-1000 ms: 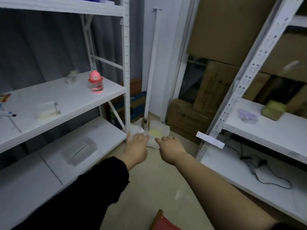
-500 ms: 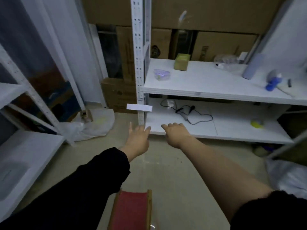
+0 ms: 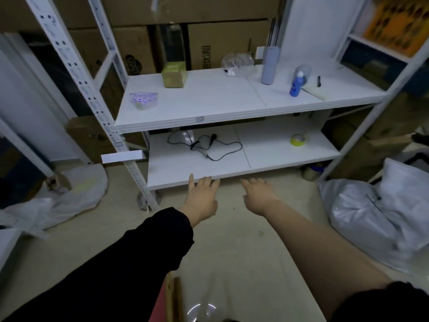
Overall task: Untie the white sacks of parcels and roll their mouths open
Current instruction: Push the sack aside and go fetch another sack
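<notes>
Two bulging white sacks (image 3: 380,217) lie on the floor at the right, beside the shelf unit's right post. A flatter white sack (image 3: 69,196) lies on the floor at the left, behind the left post. My left hand (image 3: 201,197) and my right hand (image 3: 256,194) stretch out over the bare floor in the middle, fingers spread and relaxed, holding nothing. Both hands are well apart from every sack. The sacks' mouths are not visible from here.
A white metal shelf unit (image 3: 243,177) stands straight ahead, its lowest board just beyond my fingertips. A black cable (image 3: 209,145) and a yellow tape roll (image 3: 298,139) lie on that board. Cardboard boxes (image 3: 209,43) stand behind. A red-topped stool (image 3: 162,305) is below me.
My view has swung right, from the left shelf to the shelf unit ahead. The right-hand sacks have come further into view. Both hands stay outstretched and empty.
</notes>
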